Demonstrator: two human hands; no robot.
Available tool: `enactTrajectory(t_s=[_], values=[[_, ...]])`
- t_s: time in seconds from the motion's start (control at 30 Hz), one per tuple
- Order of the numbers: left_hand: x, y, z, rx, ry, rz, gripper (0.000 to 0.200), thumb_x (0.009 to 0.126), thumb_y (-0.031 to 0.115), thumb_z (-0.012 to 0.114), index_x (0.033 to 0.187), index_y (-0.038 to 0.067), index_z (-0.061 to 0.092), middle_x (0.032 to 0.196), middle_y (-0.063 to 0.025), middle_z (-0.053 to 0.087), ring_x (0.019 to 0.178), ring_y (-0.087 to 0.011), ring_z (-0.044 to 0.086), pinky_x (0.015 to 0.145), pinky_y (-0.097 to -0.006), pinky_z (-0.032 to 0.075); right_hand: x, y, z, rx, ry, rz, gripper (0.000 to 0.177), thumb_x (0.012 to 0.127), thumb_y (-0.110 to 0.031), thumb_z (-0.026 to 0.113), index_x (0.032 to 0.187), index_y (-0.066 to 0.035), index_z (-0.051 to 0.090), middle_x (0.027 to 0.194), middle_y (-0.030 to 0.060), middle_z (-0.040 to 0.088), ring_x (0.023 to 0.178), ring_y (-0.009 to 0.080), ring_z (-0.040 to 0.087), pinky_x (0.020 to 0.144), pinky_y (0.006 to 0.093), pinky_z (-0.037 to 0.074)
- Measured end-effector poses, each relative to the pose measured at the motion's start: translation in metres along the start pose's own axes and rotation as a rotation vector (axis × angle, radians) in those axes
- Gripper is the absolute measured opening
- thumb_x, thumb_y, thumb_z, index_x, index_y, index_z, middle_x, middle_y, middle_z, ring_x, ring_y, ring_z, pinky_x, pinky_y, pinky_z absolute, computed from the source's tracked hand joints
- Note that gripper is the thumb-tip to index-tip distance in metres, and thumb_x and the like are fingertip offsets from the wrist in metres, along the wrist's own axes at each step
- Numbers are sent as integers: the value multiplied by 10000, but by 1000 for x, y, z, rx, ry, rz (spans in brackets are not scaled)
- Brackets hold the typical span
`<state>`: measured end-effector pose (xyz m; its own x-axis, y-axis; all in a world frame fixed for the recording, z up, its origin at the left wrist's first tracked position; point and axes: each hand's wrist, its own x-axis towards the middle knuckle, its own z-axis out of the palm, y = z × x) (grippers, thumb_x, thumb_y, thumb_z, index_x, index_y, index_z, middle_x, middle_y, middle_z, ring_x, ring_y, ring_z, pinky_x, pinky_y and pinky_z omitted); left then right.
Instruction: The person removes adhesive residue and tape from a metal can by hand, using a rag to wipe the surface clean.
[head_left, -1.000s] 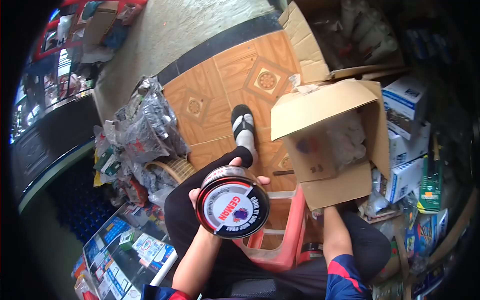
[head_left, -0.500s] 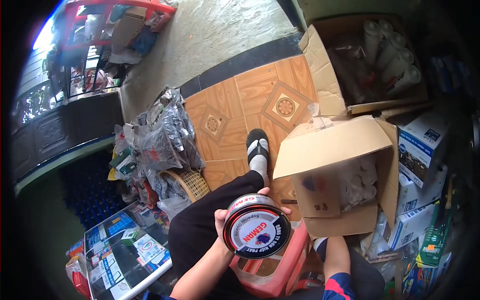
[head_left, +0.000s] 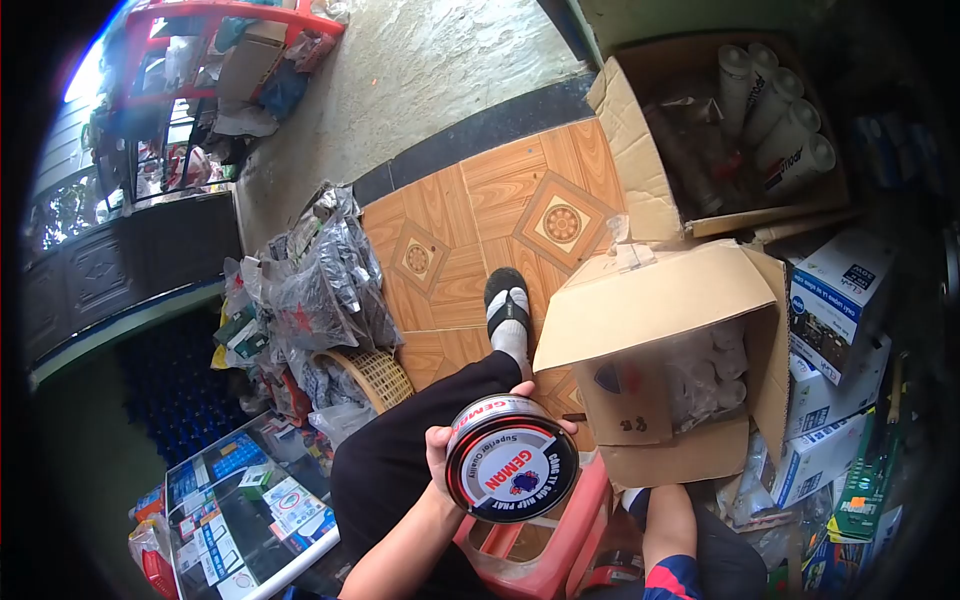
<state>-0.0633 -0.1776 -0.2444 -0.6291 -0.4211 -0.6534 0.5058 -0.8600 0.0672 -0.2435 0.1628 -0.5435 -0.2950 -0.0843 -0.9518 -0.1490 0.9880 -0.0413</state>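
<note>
A round tin (head_left: pixel 513 468) with a black rim and a white, red and black GEMAN label is held over a pink plastic stool (head_left: pixel 545 560). My left hand (head_left: pixel 440 462) grips the tin's left side, thumb and fingers at its edge. Of my right hand, only fingertips show at the tin's far right edge (head_left: pixel 568 426); the forearm (head_left: pixel 668 525) comes in from the lower right, and the rest of the hand is hidden. Below the stool's right side, another tin (head_left: pixel 615 568) is partly visible.
An open carton (head_left: pixel 660 300) with wrapped rolls stands on the right, before a carton of white tubes (head_left: pixel 640 150). Bagged goods (head_left: pixel 325 290) and a wicker basket (head_left: pixel 385 378) are on the left, near a glass case (head_left: pixel 290 565).
The view has shifted slightly, so the cartons and floor appear a little further left. The tin stays in my hands at nearly the same place and angle.
</note>
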Motion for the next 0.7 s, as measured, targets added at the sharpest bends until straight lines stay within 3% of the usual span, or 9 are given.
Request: enactTrajectory(t_s=[0.1, 0.2, 0.3, 0.4, 0.7], values=[[2, -1, -2, 1, 0, -1, 1049, 708, 578, 617, 1558, 108, 221, 1402, -453, 348, 1291, -473, 481, 1055, -518, 436, 1, -2, -2, 1, -9, -1, 414, 854, -421, 634, 1119, -110, 703, 1143, 169, 694, 1030, 373, 667, 886, 472, 535], [3, -3, 5, 34, 111, 24, 994, 728, 573, 660, 1532, 112, 301, 1376, -477, 316, 1203, -527, 525, 962, -556, 498, 1, -6, -4, -1, -17, -4, 416, 853, -422, 634, 1120, -110, 703, 1143, 168, 694, 1028, 373, 667, 885, 472, 535], [1, -5, 1, 75, 163, 34, 1005, 728, 566, 660, 1541, 114, 278, 1381, -479, 307, 1206, -539, 517, 961, -569, 494, 3, 0, -4, -6, -21, 5, 418, 853, -422, 634, 1120, -110, 703, 1142, 168, 694, 1027, 373, 668, 884, 471, 535], [6, -6, 0, 1, 8, -7, 1039, 705, 572, 618, 1556, 118, 231, 1431, -427, 340, 1302, -472, 472, 1066, -529, 420, 7, 1, -4, -10, -23, 6, 419, 852, -423, 634, 1121, -109, 703, 1142, 167, 695, 1025, 373, 668, 883, 471, 536], [4, -3, -3, 50, 16, -14, 1037, 693, 573, 630, 1546, 119, 255, 1441, -435, 317, 1298, -474, 475, 1056, -524, 430, 14, -2, -9, -15, -26, 2, 425, 849, -426, 633, 1123, -108, 703, 1142, 166, 695, 1021, 373, 669, 880, 469, 536]])
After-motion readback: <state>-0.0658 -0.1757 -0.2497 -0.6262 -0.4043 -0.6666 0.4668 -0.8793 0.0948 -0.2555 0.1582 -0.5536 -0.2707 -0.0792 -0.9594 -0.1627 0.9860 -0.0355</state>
